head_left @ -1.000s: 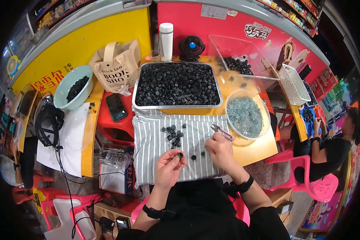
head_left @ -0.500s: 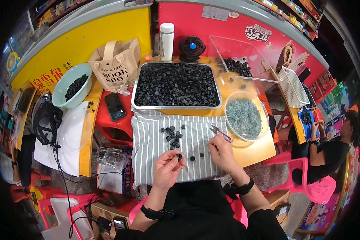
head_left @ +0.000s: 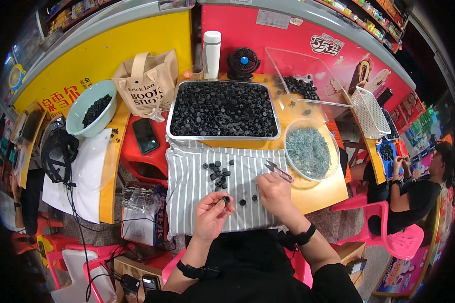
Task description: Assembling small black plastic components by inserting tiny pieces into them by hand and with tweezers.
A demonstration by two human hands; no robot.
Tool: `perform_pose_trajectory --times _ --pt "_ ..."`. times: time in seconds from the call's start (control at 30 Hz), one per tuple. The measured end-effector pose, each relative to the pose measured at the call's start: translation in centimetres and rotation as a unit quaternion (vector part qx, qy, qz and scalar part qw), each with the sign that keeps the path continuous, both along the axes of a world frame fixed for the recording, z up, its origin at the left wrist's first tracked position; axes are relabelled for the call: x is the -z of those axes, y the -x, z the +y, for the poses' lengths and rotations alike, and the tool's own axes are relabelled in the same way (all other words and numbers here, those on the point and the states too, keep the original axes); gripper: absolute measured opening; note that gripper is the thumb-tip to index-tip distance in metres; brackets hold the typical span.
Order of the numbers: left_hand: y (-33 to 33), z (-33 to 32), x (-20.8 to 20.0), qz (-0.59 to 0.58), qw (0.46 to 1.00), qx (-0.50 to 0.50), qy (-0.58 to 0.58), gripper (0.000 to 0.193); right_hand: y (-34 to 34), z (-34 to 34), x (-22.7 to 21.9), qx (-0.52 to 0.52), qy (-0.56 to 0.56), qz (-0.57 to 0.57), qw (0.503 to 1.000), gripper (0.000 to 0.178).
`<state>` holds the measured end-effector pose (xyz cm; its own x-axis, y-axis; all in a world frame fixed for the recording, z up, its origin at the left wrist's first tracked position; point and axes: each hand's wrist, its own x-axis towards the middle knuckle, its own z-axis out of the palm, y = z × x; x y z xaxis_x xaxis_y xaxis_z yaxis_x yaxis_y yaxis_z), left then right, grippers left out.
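Observation:
My left hand (head_left: 211, 216) pinches a small round black plastic cap (head_left: 226, 200) between thumb and fingertips, just above the striped cloth (head_left: 192, 177). To its right, my right hand (head_left: 274, 194) has its fingers curled together; whatever is in them, if anything, is hidden. Thread snips (head_left: 280, 171) with a reddish handle lie just beyond the right hand, blades toward the upper left. Between the hands, two loose black caps (head_left: 242, 202) rest on the cloth. A small heap of similar caps (head_left: 218, 174) lies beyond my left hand.
A metal tray (head_left: 222, 137) full of black caps stands behind the cloth. On the right is a round clear tub (head_left: 334, 164) of greenish-grey pieces. A phone (head_left: 145, 135) lies on a red stool at left. Another person (head_left: 414, 192) sits at far right.
My right hand has shifted slightly left and toward me, while the snips stay in place. My left hand keeps hold of the cap with hardly any movement.

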<state>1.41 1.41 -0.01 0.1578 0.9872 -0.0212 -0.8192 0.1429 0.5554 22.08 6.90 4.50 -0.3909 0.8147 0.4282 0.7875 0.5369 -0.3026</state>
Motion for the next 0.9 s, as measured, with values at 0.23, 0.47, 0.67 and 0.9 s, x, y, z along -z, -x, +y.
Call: perform_pose_trajectory --times 0.23,0.47,0.67,0.9 --pt "0.0 0.0 -0.2 -0.003 1.0 -0.003 0.005 0.018 0.3 -0.3 0.7 0.022 -0.01 0.014 1.0 0.016" --pt "0.1 -0.1 -0.1 -0.009 1.0 0.004 0.008 0.018 -0.3 -1.9 0.0 0.031 0.085 0.161 0.983 0.016" --pt "0.0 0.0 0.1 -0.008 1.0 0.004 0.004 0.019 -1.3 -3.8 0.5 0.059 0.037 0.046 0.997 0.011" --pt "0.0 0.1 -0.2 -0.009 1.0 -0.002 0.0 0.019 -1.0 -4.4 1.6 0.112 0.018 0.102 0.988 0.007"
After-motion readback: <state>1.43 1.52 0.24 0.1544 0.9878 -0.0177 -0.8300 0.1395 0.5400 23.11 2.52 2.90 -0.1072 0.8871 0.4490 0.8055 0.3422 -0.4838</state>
